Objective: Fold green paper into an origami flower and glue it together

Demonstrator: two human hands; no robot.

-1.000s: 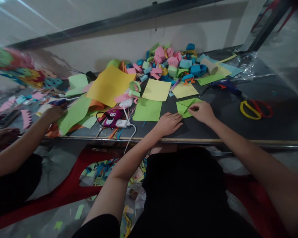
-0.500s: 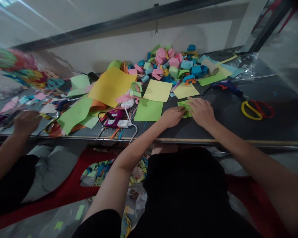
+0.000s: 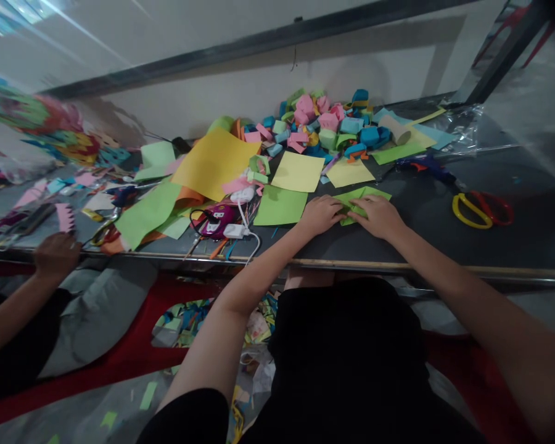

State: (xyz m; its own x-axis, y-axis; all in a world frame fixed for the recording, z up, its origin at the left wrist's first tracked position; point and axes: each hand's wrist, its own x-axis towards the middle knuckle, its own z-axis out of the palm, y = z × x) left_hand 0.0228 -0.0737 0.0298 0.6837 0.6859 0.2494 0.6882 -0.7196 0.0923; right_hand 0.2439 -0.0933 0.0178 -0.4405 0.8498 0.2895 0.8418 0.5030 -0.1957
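Observation:
A piece of green paper [image 3: 361,195] lies on the dark table in front of me, with creases or a folded part near its middle. My left hand [image 3: 322,214] grips its left edge, fingers bent and pressed down on it. From the right, my right hand [image 3: 377,215] pinches the paper's near part; the exact fingertip contact is partly hidden. Left of my hands lies a flat green square [image 3: 281,206]. Just behind are a pale yellow square [image 3: 298,172] and a second pale yellow sheet [image 3: 350,174].
Scissors [image 3: 472,210] with yellow and red handles and a blue glue gun [image 3: 428,165] lie to the right. A heap of folded paper pieces [image 3: 328,121] stands behind. A purple power socket [image 3: 218,221] is to the left. Further left, a co-worker's hand [image 3: 58,253] holds pink toothed paper.
More of the green paper shows beyond my right hand, and my hands sit slightly further apart. The co-worker's hand has lowered, with a pink toothed strip now visible above it.

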